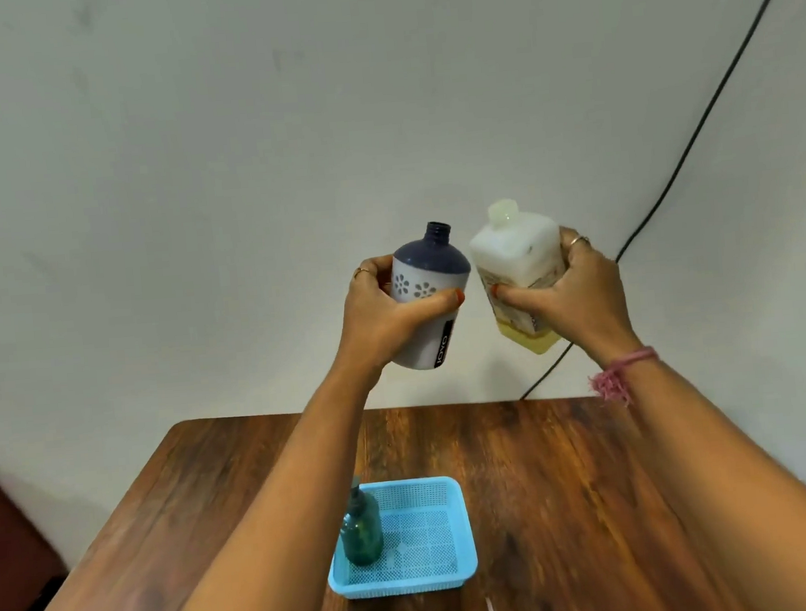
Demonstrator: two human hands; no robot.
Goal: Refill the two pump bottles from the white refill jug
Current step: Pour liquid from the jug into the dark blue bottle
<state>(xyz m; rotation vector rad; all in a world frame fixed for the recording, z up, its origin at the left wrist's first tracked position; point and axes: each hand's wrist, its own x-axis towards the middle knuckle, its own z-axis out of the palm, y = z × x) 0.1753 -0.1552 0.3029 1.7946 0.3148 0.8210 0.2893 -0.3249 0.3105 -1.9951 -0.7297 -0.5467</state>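
- The wooden table [573, 475] runs back to a pale wall [236, 173]; its far edge meets the wall just below the raised hands, and its left edge slants down toward a dark red cabinet [6, 553].
- A black cable [696, 132] hangs down the wall on the right and drops behind the table's far edge.
- Both arms reach up and forward, well above the tabletop, with open air beneath them.
- The left hand [386, 306] wraps around the grey-and-navy bottle [427, 298], thumb across its front; the bottle's neck is open, no pump on it, and it tilts slightly right.
- The right hand [569, 292] grips the white refill jug [518, 267] around its middle, held nearly upright, cap at the top, yellowish liquid low in its base.
- The bottle and the jug are just beside each other, shoulders close.
- A blue mesh tray [442, 582] sits on the table's middle; a green pump bottle [361, 535] stands upright in its left side.
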